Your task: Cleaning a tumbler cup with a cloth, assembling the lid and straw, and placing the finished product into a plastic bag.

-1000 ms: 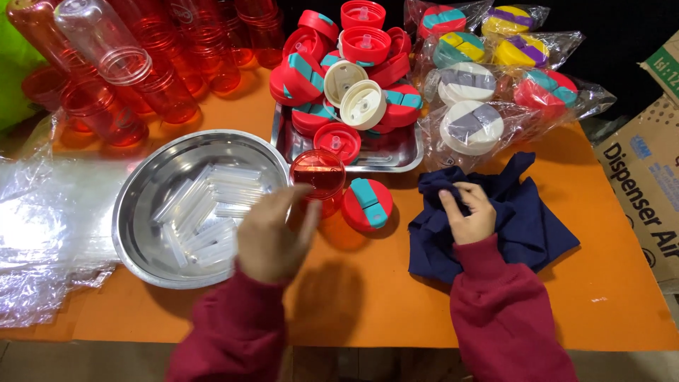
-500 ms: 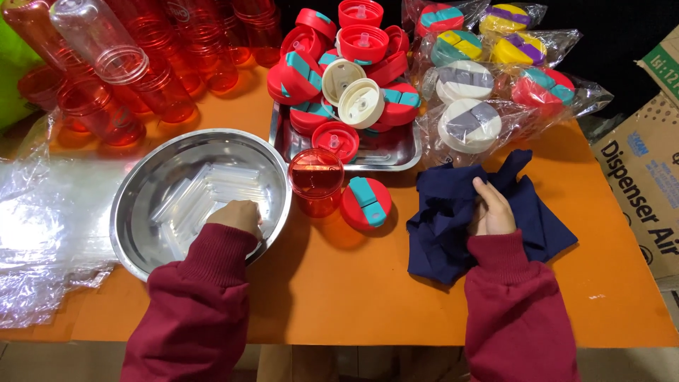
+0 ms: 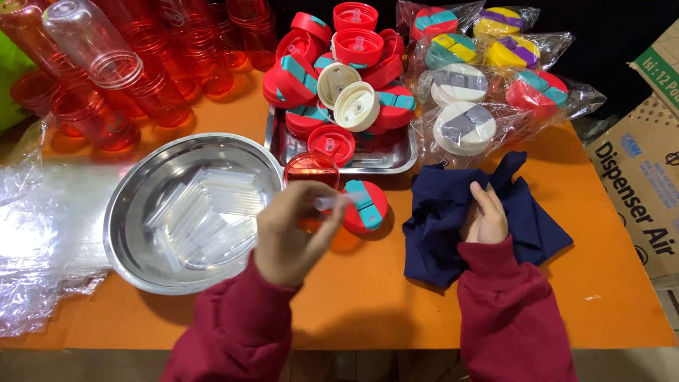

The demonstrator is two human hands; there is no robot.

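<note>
So left hand [image 3: 293, 233] pinches a clear straw [image 3: 332, 201] just past the steel bowl's [image 3: 124, 226] rim; right hand [image 3: 484, 219] grips the navy cloth [image 3: 438, 226], bare orange table [image 3: 382, 290] between them.

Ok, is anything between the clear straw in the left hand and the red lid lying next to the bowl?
Nothing visible. The left hand holds the clear straw just above the red lid, with only open air between them.
</note>
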